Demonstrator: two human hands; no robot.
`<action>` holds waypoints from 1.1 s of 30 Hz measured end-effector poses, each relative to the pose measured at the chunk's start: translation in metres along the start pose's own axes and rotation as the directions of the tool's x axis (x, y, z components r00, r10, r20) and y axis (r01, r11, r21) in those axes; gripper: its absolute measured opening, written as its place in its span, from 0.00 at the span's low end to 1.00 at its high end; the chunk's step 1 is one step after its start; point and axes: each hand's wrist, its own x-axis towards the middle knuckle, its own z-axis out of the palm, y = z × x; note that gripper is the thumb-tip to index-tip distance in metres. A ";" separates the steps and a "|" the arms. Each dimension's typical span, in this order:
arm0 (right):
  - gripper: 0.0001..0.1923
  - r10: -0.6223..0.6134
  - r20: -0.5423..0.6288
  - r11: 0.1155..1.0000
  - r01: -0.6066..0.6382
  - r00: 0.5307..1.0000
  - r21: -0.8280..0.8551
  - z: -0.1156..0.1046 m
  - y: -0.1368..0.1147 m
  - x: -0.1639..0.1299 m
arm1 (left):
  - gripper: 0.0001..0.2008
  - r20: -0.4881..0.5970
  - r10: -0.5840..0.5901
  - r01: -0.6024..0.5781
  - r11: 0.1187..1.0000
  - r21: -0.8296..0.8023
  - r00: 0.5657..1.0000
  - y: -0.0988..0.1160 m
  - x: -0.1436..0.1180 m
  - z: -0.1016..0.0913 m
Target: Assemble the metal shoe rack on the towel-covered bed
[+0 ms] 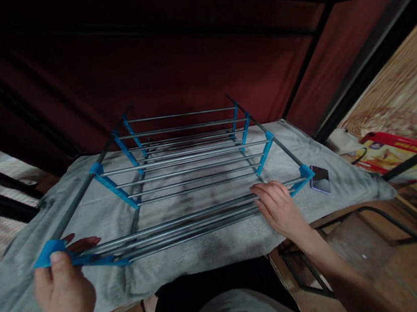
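Note:
A metal rack [191,171] with grey rods and blue plastic joints lies on a grey cloth [189,249] spread over a low surface. My left hand [63,290] grips the rack's near-left blue corner piece, thumb on top. My right hand [278,208] rests on the near rods, close to the right blue corner joint [304,174], with fingers curled over the tubes. The rack's far tiers rise toward a dark red wall.
A small phone [321,179] lies on the cloth by the rack's right corner. Red and yellow printed packaging [390,151] sits at the right. Black metal bars [355,239] stand on the tiled floor below my right arm. Dark poles cross the left side.

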 end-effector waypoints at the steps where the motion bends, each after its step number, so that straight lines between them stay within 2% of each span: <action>1: 0.16 -0.049 0.057 0.999 0.049 0.997 0.009 0.003 -0.002 0.007 | 0.15 -0.006 -0.016 0.016 0.997 -0.076 1.000 -0.001 0.002 0.001; 3: 0.17 -0.135 0.132 0.991 0.134 0.982 0.017 0.012 -0.010 0.018 | 0.15 -0.033 -0.028 0.024 0.993 -0.112 0.999 -0.005 0.005 0.001; 6: 0.19 -0.205 0.187 0.977 0.213 0.961 -0.023 0.026 -0.025 0.028 | 0.20 -0.057 0.046 -0.041 0.995 0.085 0.997 -0.013 0.010 -0.005; 8: 0.19 -0.248 0.211 0.964 0.262 0.946 -0.040 0.032 -0.034 0.035 | 0.21 -0.025 0.102 -0.096 0.977 0.188 0.994 -0.019 0.012 -0.011; 11: 0.20 -0.309 0.234 0.946 0.324 0.922 -0.030 0.037 -0.044 0.044 | 0.21 0.037 0.117 -0.122 0.967 0.224 0.992 -0.027 0.014 -0.019; 15: 0.21 -0.340 0.281 0.932 0.361 0.897 -0.024 0.039 -0.054 0.054 | 0.20 0.128 0.097 -0.123 0.969 0.214 0.987 -0.038 0.015 -0.031; 18: 0.21 -0.345 0.322 0.924 0.379 0.882 -0.046 0.043 -0.063 0.061 | 0.21 0.187 0.108 -0.140 0.976 0.169 0.977 -0.038 0.016 -0.038; 22: 0.21 -0.379 0.387 0.911 0.412 0.841 -0.003 0.051 -0.081 0.077 | 0.31 0.207 0.091 -0.087 0.996 -0.028 0.974 -0.020 0.022 -0.040; 25: 0.20 -0.385 0.457 0.909 0.415 0.802 0.038 0.054 -0.098 0.093 | 0.29 0.240 0.030 -0.011 0.997 -0.080 0.970 -0.005 0.030 -0.035; 29: 0.18 -0.383 0.522 0.910 0.408 0.763 0.071 0.051 -0.109 0.106 | 0.29 0.208 -0.001 0.018 0.997 -0.080 0.978 0.000 0.037 -0.026; 33: 0.16 -0.377 0.507 0.915 0.396 0.775 0.076 0.045 -0.106 0.110 | 0.27 0.151 -0.001 0.018 0.994 -0.109 0.988 -0.003 0.036 -0.022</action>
